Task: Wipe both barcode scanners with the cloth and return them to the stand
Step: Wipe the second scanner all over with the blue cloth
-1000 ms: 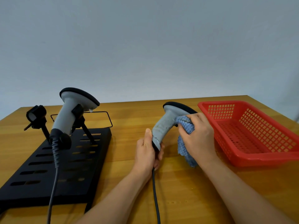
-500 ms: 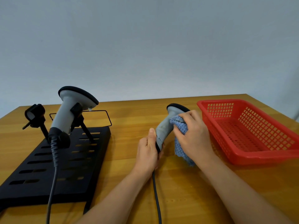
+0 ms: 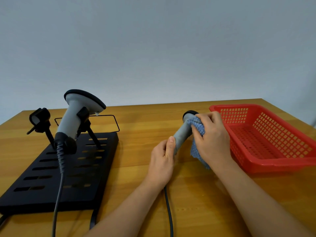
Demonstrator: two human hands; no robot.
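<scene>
Two hands busy on one scanner [image 3: 183, 132]. Left hand [image 3: 162, 161] grips its handle low down, thumb up along the grey shaft, fingers curled round the base where the cable [image 3: 168, 211] leaves. Right hand [image 3: 211, 138] curled over the blue cloth [image 3: 196, 124], pressing it onto the neck just under the dark head; loose cloth tail hangs down by the wrist. Scanner held tilted, head away from the person, above the table [image 3: 188, 194], just left of the red basket [image 3: 273, 139].

Handling, as a guess: hard plastic shell, stiff, fairly light, smooth enough to slip, so the handle is the place to hold, not the head or window. Trailing cable may drag or snag on the return. Cloth soft and limp, bunches easily.

Second scanner [image 3: 73, 120] already sits in the stand [image 3: 51, 177], well left, clipped in the right-hand holder, cable running down toward the front edge. Left-hand holder [image 3: 40, 117] holds nothing; likely the slot for the one in hand. Cannot tell whether the docked one has been wiped.

Thin black wire frame [image 3: 102, 123] lies behind the stand.
</scene>
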